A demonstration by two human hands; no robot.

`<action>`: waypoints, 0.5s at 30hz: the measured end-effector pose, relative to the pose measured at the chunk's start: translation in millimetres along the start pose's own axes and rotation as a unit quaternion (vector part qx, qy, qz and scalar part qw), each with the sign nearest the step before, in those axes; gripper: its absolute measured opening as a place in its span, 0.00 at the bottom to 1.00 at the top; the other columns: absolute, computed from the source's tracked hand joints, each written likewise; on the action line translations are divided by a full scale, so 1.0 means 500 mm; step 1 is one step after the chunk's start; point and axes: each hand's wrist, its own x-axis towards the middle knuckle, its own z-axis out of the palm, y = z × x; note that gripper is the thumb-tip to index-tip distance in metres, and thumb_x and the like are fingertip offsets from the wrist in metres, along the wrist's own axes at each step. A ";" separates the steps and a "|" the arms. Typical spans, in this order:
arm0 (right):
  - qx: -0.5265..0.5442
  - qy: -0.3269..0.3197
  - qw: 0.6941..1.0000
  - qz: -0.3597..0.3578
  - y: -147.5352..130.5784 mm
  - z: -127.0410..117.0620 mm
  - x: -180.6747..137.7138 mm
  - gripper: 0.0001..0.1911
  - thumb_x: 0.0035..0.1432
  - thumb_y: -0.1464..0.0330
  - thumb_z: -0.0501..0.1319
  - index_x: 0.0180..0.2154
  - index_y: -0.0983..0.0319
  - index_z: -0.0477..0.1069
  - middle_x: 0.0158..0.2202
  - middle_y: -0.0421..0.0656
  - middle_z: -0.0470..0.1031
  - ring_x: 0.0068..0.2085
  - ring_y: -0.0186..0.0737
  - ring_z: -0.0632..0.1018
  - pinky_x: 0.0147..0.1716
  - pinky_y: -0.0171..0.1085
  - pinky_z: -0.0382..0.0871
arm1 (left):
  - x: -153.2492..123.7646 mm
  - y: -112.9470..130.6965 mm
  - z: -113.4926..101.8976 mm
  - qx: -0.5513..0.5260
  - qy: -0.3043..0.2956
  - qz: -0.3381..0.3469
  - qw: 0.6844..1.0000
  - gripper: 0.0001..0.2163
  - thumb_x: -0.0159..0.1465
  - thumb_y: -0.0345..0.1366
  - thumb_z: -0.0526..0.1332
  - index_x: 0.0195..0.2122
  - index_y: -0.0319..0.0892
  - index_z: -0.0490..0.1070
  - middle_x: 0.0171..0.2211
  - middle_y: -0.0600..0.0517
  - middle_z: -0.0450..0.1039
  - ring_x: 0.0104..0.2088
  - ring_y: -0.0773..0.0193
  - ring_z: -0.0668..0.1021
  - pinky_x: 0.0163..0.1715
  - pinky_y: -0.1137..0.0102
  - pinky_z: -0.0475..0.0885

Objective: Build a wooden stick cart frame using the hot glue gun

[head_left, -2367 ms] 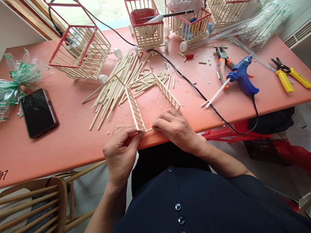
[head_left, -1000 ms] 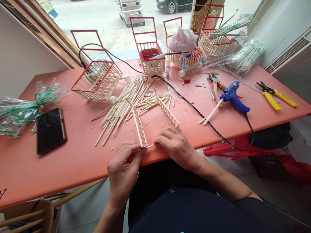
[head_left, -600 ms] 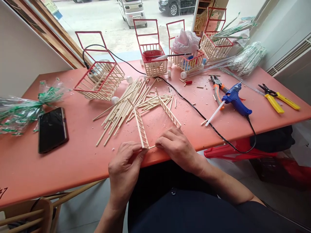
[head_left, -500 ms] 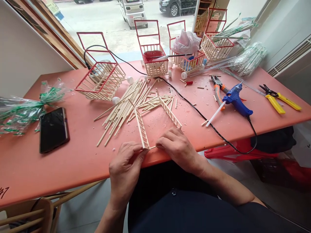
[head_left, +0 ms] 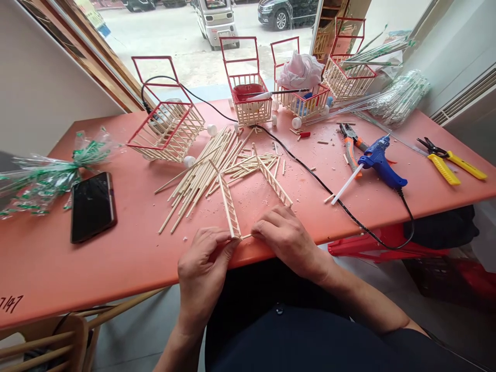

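Left hand [head_left: 205, 274] pinched on near corner of pale wooden stick frame [head_left: 228, 213], right hand [head_left: 290, 240] clamped on its near crossbar; two ladder-like sides reach away over smooth salmon counter [head_left: 135, 263]. One glossy phone [head_left: 93, 206] left; loose round sticks [head_left: 203, 175] heaped beyond. One blue plastic glue gun [head_left: 382, 163], two pliers [head_left: 351, 152] at right. Farther, four slatted, red-edged carts [head_left: 253, 113]. Since first picture, view tilted up: van [head_left: 219, 26] now visible outside; grip unchanged.

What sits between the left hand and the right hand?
In the head view, a thin wooden stick spans from left hand to right hand; a slatted panel meets it beside the left.
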 end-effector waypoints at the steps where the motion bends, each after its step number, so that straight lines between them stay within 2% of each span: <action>1: 0.001 0.000 1.000 0.001 0.000 0.000 0.000 0.11 0.76 0.70 0.59 0.37 0.61 0.75 0.36 0.42 0.78 0.41 0.40 0.71 0.48 0.38 0.65 | 0.000 0.000 0.001 0.000 0.000 0.000 1.000 0.04 0.70 0.35 0.67 0.38 0.48 0.80 0.35 0.54 0.80 0.39 0.62 0.80 0.43 0.68 0.76; 15: -0.014 0.006 1.000 -0.004 0.002 0.004 0.002 0.12 0.77 0.71 0.58 0.38 0.61 0.76 0.36 0.42 0.79 0.41 0.39 0.72 0.49 0.39 0.66 | -0.003 -0.004 0.002 -0.005 0.007 -0.002 1.000 0.02 0.69 0.36 0.68 0.38 0.48 0.80 0.35 0.55 0.79 0.38 0.63 0.80 0.43 0.68 0.76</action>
